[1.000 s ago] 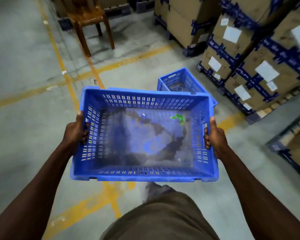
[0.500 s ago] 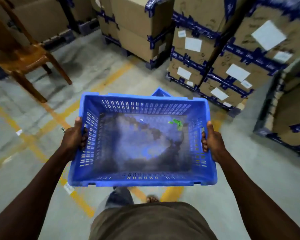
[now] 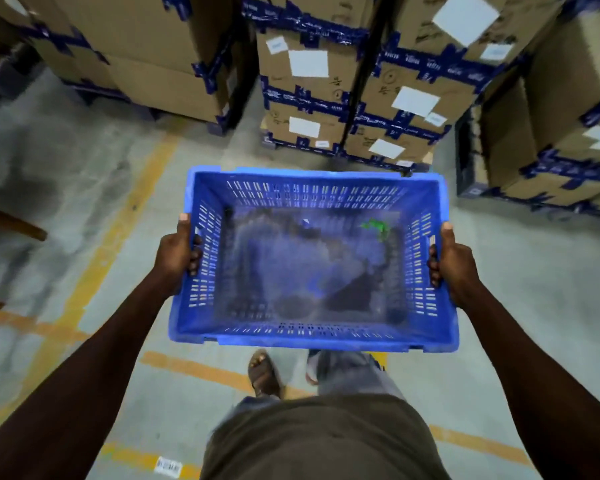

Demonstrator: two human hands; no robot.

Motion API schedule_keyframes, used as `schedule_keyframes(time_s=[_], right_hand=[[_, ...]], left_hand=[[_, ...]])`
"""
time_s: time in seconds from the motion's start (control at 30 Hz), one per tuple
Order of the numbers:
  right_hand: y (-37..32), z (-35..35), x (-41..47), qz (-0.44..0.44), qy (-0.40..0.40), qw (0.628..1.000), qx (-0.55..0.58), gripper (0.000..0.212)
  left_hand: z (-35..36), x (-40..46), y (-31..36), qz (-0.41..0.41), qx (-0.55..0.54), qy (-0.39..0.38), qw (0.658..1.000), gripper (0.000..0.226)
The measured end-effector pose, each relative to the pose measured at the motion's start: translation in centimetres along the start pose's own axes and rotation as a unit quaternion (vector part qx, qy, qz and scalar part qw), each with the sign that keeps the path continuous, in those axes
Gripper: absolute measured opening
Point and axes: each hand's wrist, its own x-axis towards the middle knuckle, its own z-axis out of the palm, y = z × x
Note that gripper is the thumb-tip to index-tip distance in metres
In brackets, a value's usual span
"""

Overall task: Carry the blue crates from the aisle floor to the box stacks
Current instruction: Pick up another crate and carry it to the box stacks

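Box stacks [image 3: 357, 98] filled the top of the frame: brown corrugated cartons, blue printed tape bands, white labels, sitting on dark pallets. Dark vertical gaps split the stacks upper centre.

Floor [image 3: 66, 188] was grey concrete, scuffed and blotchy, with worn yellow lines [image 3: 118, 230] running through left and bottom.

Blue crate [image 3: 312, 261] sat centre frame, held off the floor at about waist height, roughly level, its far rim just short of the stacks in the picture. Rigid moulded plastic, rectangular, slotted vent walls, thick rolled rim. Base looked dusty and stained; a small green scrap [image 3: 376, 227] lay in the far right corner. Image was blurred there, so I couldn't tell what it was.

Left hand [image 3: 174, 258] clamped the left short wall, thumb over the rim, fingers curled through from outside. Right hand [image 3: 454, 268] mirrored that on the right wall. Both closed tight on the crate.

One sandalled foot [image 3: 264, 372] showed below the crate, on a yellow line.

Judgement: carry step, near its end. To do it well:
- keep both grips symmetric so the crate stays level
- crate hides the floor ahead, so watch the pallet edges at the base of the stacks
- set it down square to the stacks, release only once it's bearing fully
- plastic on dusty concrete probably slides easily, so place it, don't drop it
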Motion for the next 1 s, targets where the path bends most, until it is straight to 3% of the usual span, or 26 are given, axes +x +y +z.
schedule_keyframes(time_s=[0.3,1.0], right_hand=[[2.5,2.8,7.6,0.072,0.021,0.997,-0.006,0.065],[5.2,15.6,32.8,0.125,0.083,0.989,-0.016,0.068]], left_hand=[[7.2,10.1,1.4,-0.027,0.075,-0.055,0.995,0.064],[22.5,34.7,1.4,-0.049,0.141,-0.056,0.987,0.060]])
